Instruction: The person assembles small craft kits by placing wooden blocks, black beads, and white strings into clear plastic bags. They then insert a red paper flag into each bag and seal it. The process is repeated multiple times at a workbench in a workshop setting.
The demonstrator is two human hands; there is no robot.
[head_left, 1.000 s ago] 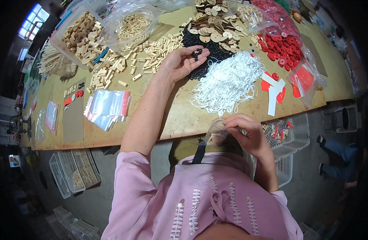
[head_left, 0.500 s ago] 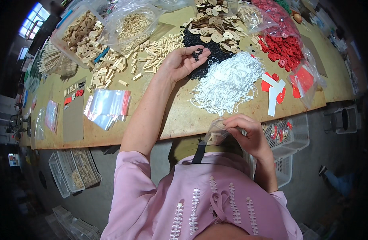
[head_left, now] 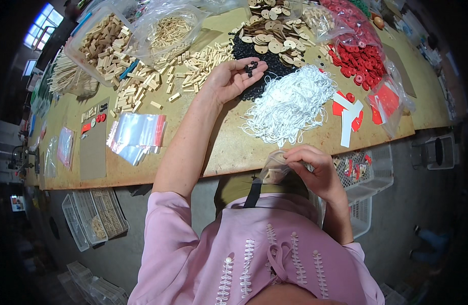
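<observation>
My left hand (head_left: 231,81) is palm up over the pile of small black rings (head_left: 277,69), cradling several black rings (head_left: 252,68) on its slightly curled fingers. Close to my waist, at the table's front edge, my right hand (head_left: 315,170) pinches the top of a clear plastic bag (head_left: 274,170). Pale wooden pieces show through the bag's lower part; the rest of its contents is hard to make out. A heap of white looped cord (head_left: 292,104) lies between my two hands.
Wooden blocks (head_left: 140,89), round wooden discs (head_left: 274,40) and red discs (head_left: 361,63) are piled along the table. Flat zip bags (head_left: 137,137) lie left of my forearm, beside a cardboard strip (head_left: 93,152) with sample parts. Red and white cards (head_left: 348,119) lie right. Plastic crates (head_left: 96,218) stand below.
Both my hands stay in place, with the rings and the bag still held. At the far right, another person's leg on the floor has shifted slightly.
</observation>
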